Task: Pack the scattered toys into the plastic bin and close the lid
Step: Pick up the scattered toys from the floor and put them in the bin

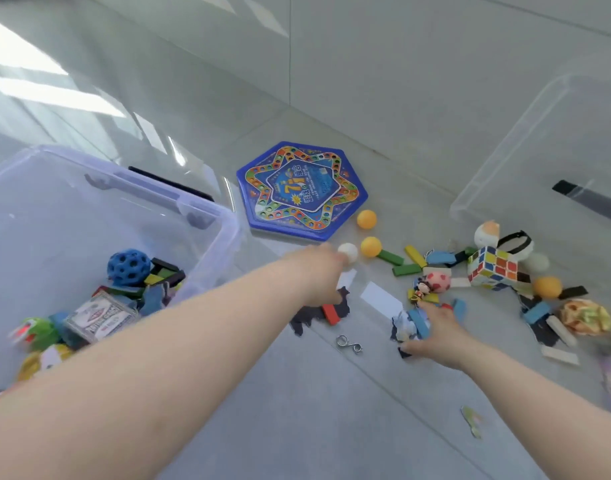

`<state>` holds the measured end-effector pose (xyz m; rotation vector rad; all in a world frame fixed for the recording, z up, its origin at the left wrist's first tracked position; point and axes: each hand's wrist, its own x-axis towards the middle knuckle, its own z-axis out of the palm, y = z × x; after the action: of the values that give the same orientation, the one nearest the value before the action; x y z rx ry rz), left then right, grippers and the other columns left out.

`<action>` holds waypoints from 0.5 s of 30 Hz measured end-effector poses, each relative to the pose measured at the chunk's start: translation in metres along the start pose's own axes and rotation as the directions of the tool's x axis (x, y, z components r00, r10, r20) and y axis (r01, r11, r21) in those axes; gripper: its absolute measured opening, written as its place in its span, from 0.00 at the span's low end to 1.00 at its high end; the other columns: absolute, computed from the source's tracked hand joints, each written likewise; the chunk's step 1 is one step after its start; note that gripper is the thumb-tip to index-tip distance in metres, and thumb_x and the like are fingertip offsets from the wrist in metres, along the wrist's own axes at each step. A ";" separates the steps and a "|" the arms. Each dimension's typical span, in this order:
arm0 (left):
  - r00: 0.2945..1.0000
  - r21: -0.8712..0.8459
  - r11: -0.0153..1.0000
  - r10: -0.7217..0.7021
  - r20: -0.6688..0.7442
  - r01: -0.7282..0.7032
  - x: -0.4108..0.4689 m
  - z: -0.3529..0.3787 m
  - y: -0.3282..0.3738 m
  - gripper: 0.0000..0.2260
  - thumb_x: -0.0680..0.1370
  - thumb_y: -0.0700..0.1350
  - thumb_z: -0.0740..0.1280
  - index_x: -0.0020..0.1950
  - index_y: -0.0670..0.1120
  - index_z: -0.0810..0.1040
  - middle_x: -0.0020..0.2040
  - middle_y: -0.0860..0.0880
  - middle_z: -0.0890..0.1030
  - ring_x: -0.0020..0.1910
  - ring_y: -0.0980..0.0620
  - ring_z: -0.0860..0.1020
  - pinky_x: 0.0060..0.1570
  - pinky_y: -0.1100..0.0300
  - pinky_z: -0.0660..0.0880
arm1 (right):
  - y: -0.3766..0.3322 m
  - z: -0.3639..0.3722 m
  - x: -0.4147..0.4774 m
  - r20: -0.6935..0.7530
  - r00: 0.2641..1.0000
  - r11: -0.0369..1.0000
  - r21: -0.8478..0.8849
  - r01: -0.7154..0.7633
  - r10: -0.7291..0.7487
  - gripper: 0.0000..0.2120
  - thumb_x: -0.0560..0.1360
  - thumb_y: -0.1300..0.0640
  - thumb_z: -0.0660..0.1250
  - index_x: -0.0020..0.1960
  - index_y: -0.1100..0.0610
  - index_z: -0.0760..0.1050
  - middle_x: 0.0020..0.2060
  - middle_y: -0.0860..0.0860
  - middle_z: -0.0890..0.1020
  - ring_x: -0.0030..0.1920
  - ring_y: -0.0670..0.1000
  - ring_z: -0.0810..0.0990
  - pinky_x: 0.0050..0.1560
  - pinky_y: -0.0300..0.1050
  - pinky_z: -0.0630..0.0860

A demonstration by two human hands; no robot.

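Observation:
The clear plastic bin [224, 223] stands at the left and holds a blue holed ball [128, 266], a card pack [100, 315] and other toys. Its clear lid [505, 161] lies at the far right. My left hand [318, 275] is blurred, reaching over the floor toward a white ball [348, 252], above a red block [331, 314] on dark scraps; whether it grips anything is unclear. My right hand [435, 336] is closed over blue blocks [420, 323] and dark scraps. Toys are scattered to the right: orange balls [370, 245], a puzzle cube [492, 266].
A blue hexagonal game board [302, 190] lies beyond the hands. A metal ring puzzle [348, 344] and a white card [380, 299] sit between my hands. Green and yellow blocks [406, 259], a figurine [422, 289] and a crumpled cloth toy [586, 317] lie to the right.

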<state>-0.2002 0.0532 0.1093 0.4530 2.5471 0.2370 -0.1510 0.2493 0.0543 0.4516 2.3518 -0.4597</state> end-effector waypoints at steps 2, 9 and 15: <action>0.979 -0.245 0.948 -0.197 0.054 0.204 0.012 0.034 -0.002 0.30 0.75 0.51 0.64 0.73 0.45 0.57 0.69 0.42 0.63 0.68 0.42 0.66 0.65 0.53 0.66 | 0.004 0.000 0.018 -0.076 0.995 0.997 -0.014 -0.069 0.068 0.45 0.69 0.45 0.69 0.75 0.52 0.44 0.73 0.59 0.54 0.70 0.60 0.62 0.66 0.50 0.66; 0.804 -0.526 0.652 -0.585 0.110 0.546 0.029 0.091 -0.017 0.39 0.71 0.56 0.68 0.74 0.44 0.51 0.72 0.42 0.60 0.72 0.42 0.59 0.69 0.54 0.59 | 0.002 0.020 0.048 -0.153 0.978 0.989 -0.011 -0.146 0.143 0.47 0.68 0.40 0.68 0.74 0.54 0.44 0.73 0.57 0.48 0.71 0.60 0.55 0.65 0.52 0.66; 0.810 -0.564 0.643 -0.581 0.082 0.519 0.040 0.104 -0.017 0.27 0.72 0.42 0.70 0.67 0.43 0.63 0.66 0.42 0.64 0.64 0.41 0.68 0.61 0.54 0.67 | -0.007 0.010 0.067 -0.106 0.994 0.997 -0.070 -0.022 0.015 0.39 0.69 0.53 0.72 0.71 0.55 0.52 0.69 0.58 0.55 0.66 0.61 0.65 0.59 0.50 0.71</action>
<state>-0.1803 0.0601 -0.0015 -0.5898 2.4111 0.7666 -0.1956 0.2520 0.0031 0.4742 2.4547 -0.3499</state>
